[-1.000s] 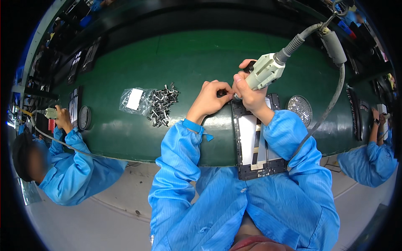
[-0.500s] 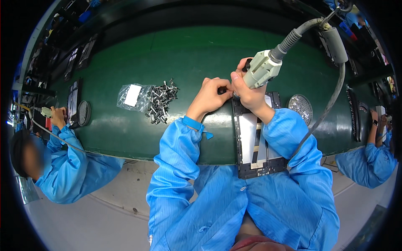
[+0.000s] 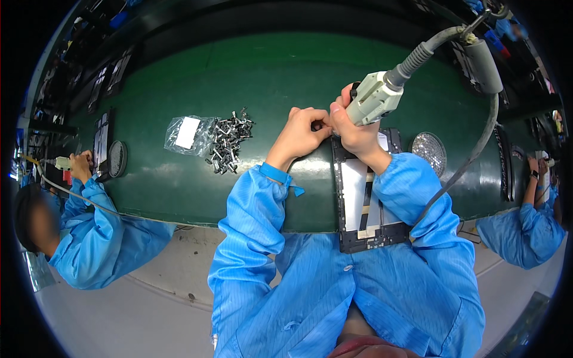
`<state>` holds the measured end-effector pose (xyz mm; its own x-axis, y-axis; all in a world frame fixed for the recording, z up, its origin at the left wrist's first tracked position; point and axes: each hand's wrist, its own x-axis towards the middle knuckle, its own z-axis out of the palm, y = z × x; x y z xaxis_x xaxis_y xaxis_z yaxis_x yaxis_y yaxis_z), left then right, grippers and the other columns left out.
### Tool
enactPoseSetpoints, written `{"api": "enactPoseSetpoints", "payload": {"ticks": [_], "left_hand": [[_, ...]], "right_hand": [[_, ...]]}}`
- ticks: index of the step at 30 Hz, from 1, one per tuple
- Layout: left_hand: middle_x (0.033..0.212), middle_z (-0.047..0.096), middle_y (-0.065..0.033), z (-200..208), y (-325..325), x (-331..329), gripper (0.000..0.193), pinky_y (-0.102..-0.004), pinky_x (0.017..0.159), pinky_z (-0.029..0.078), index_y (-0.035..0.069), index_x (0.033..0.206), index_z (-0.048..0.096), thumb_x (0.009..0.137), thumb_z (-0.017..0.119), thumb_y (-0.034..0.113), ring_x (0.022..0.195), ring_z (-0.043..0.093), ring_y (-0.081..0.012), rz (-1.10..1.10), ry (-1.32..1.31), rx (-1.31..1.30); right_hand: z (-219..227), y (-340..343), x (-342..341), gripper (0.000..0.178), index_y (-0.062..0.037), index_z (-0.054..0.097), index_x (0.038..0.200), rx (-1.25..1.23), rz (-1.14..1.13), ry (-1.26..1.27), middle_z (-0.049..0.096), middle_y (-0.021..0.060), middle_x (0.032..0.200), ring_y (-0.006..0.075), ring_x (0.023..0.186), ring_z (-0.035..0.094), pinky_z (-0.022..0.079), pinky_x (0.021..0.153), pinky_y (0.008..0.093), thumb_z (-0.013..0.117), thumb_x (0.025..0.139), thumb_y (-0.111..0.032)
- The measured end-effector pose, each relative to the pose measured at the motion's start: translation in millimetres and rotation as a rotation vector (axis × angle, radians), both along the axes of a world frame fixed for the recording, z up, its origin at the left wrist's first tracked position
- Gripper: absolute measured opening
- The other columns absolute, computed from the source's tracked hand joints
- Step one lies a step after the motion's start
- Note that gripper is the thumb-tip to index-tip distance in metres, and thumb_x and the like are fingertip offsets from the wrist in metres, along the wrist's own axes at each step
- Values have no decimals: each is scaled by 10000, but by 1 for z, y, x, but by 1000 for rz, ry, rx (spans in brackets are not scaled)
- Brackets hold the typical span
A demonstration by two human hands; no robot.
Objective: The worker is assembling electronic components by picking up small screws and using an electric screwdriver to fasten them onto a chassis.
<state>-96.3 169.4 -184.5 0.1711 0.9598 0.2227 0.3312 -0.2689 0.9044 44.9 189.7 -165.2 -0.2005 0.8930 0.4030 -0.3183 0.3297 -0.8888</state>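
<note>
My right hand (image 3: pixel 357 132) is wrapped round a pale grey-green electric screwdriver (image 3: pixel 375 100), held tilted with its cable end up and to the right. Its tip is hidden behind my fingers, at the far left corner of an opened tablet housing (image 3: pixel 356 197). That housing has a black frame, a silver plate and a dark strip down the middle; its near end juts past the table edge. At the same corner, my left hand (image 3: pixel 301 134) has thumb and fingertips pinched together, close to the right hand. Whatever they hold is hidden. A blue band circles my left wrist.
Small dark and silver metal parts (image 3: pixel 230 143) lie piled left, beside a clear plastic bag (image 3: pixel 190 135) with a white label. A round dish of tiny screws (image 3: pixel 428 153) sits right of the housing. The cable (image 3: pixel 477 152) loops down past my right arm. Co-workers sit on both sides.
Both hands and the screwdriver stay at the same corner of the housing, with hardly any movement. The whole picture has shifted very slightly.
</note>
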Motion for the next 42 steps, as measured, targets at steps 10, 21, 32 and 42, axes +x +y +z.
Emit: {"api": "enactPoseSetpoints", "payload": {"ticks": [10, 21, 32, 42], "left_hand": [[622, 593, -121, 14, -61, 5, 225, -347, 524, 442, 15, 1015, 581, 852, 652, 152, 538, 558, -216, 350, 65, -175], [700, 645, -134, 3, -225, 107, 567, -260, 485, 490, -15, 1402, 286, 930, 587, 77, 548, 637, -166, 319, -674, -619], [856, 663, -133, -15, -2, 55, 426, -261, 499, 533, -72, 1259, 503, 930, 611, 177, 521, 634, -186, 703, -682, -304], [1415, 410, -225, -40, 109, 62, 594, -339, 1065, 376, -48, 1415, 338, 860, 538, -120, 1305, 440, -304, 531, -800, 81]], "right_hand": [[13, 4, 12, 333, -34, 480, 1039, -85, 90, 58, 541, -16, 699, 55, 637, 542, 431, 545, 221, 723, 819, -91], [99, 57, 115, 550, -3, 574, 1032, -45, -35, -927, 640, 102, 945, 192, 881, 629, 499, 797, 318, 809, 730, -398], [75, 119, 263, 488, -9, 611, 972, -11, -349, -814, 637, 68, 820, 136, 745, 609, 506, 712, 282, 873, 650, -266], [68, 140, 292, 444, -38, 599, 1130, -129, 146, -430, 647, 52, 999, 104, 839, 618, 500, 802, 258, 754, 716, 4]]}}
